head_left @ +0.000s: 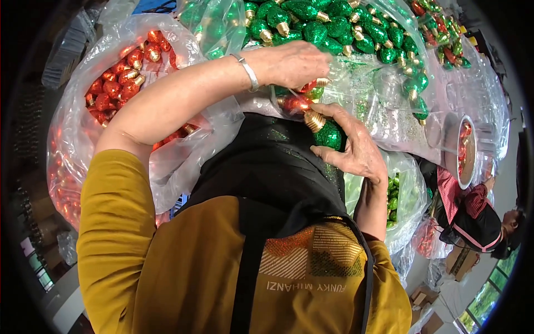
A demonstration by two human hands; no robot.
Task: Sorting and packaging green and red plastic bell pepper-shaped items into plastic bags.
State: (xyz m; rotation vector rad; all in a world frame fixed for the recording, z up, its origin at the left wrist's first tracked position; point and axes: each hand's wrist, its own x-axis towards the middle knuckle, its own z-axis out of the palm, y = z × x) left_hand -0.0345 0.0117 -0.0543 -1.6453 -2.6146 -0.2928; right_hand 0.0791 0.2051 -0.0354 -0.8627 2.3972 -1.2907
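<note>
My left hand (295, 64) is closed, its back up and its fingers curled down over a small group of glittery bulb ornaments. What its fingertips pinch is hidden. Just below them lies a red bulb ornament (295, 104), with clear plastic around it. My right hand (356, 143) curves its thumb and fingers around a green bulb ornament (328, 135), whose gold cap points up and left toward the red one. Both hands are close together over the near edge of the plastic-covered work surface (361, 119), above my dark apron.
A clear bag of red bulb ornaments (114, 89) is on the left. Many green bulb ornaments (334, 28) are heaped at the far side. Another bag of green ones (392, 195) stands at right, near a white tub (466, 153). A person (475, 217) is farther right.
</note>
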